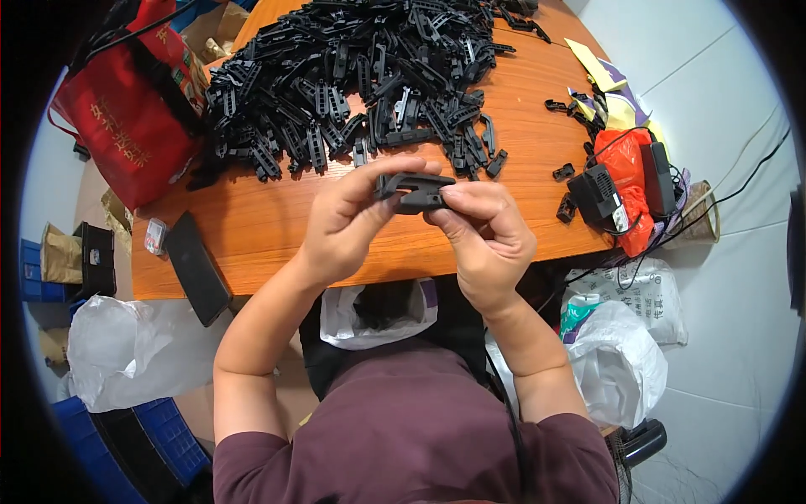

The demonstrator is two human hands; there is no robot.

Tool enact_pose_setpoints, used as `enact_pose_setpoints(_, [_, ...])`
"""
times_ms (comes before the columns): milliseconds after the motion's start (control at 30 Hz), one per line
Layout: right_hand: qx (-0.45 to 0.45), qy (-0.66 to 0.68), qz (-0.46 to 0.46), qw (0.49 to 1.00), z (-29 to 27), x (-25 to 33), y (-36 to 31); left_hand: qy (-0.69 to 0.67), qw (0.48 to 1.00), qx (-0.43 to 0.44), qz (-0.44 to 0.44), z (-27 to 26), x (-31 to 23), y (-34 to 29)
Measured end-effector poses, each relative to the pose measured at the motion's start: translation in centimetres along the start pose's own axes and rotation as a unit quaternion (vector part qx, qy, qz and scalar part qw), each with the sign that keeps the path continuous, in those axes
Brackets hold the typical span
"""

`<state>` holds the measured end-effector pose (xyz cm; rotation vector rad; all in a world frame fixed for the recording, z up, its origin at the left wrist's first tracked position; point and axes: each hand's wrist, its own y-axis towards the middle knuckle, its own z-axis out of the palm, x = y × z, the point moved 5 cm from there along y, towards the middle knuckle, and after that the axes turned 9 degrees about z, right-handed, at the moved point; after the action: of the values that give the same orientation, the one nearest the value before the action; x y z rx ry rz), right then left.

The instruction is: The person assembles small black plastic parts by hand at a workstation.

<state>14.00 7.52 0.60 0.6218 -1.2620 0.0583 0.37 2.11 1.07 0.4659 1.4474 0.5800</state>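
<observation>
Between my two hands, over the front part of the wooden table (403,246), is a black plastic part (418,198) with a slot along it. My left hand (342,228) pinches its left end between thumb and fingers. At the other end, the thumb and fingertips of my right hand (489,238) grip it. A large heap of similar black plastic parts (361,80) lies just beyond, some of them close to my fingers. The inner side of the held part is partly hidden by my fingertips.
A red bag (126,118) stands at the left, near a dark flat tablet-like object (198,267) overhanging the edge. Black power adapters (598,198) with cables and a red plastic bag (624,160) lie at the right. An open white sack (378,315) sits at my lap.
</observation>
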Motion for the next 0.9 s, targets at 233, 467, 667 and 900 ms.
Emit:
enact_pose_setpoints(233, [0.018,-0.077,-0.055,0.995,0.0,1.4,0.0,0.013,0.998,-0.009,0.068,0.5,-0.6,-0.5])
enact_pose_setpoints(467, [0.020,-0.119,-0.057,0.991,-0.1,2.3,0.1,-0.046,0.995,-0.089,-0.006,0.8,-0.3,-0.7])
enact_pose_setpoints(667, [0.021,-0.140,-0.054,0.989,-0.2,2.4,-0.2,0.021,0.998,-0.062,0.026,1.1,-0.7,-0.5])
enact_pose_setpoints(900, [0.058,-0.248,-0.047,0.966,0.4,2.5,0.6,0.091,0.995,-0.031,0.013,0.5,-1.2,0.0])
